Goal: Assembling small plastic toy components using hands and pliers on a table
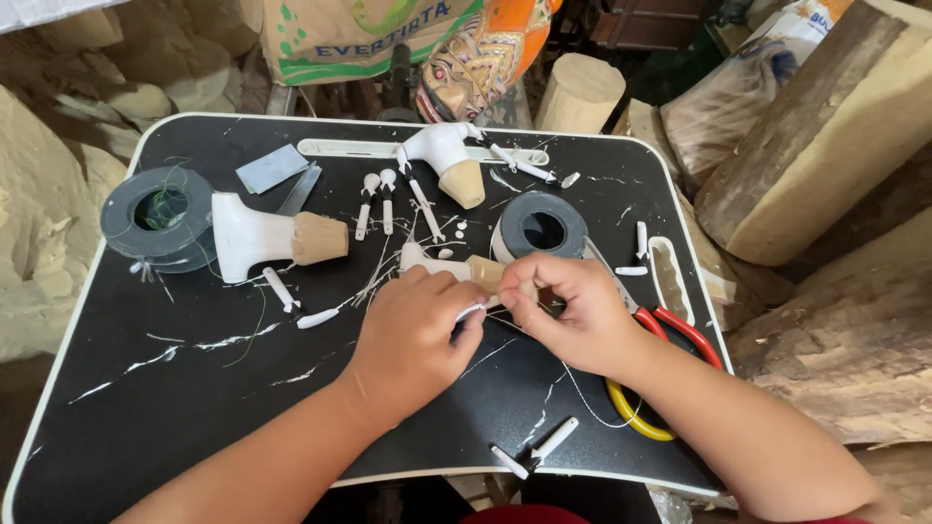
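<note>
My left hand and my right hand meet over the middle of a black tray table. Together they grip a small white and bare-wood puppet part, with a thin white limb piece pinched between the fingertips. A fine thread trails from my right hand down across the table. A grey spool of line stands just behind my right hand.
Two white-painted wooden puppet torsos lie on the table with several small white limb pieces. A grey spool sits left. Red-handled scissors and a yellow ring lie right. Wood blocks surround the table.
</note>
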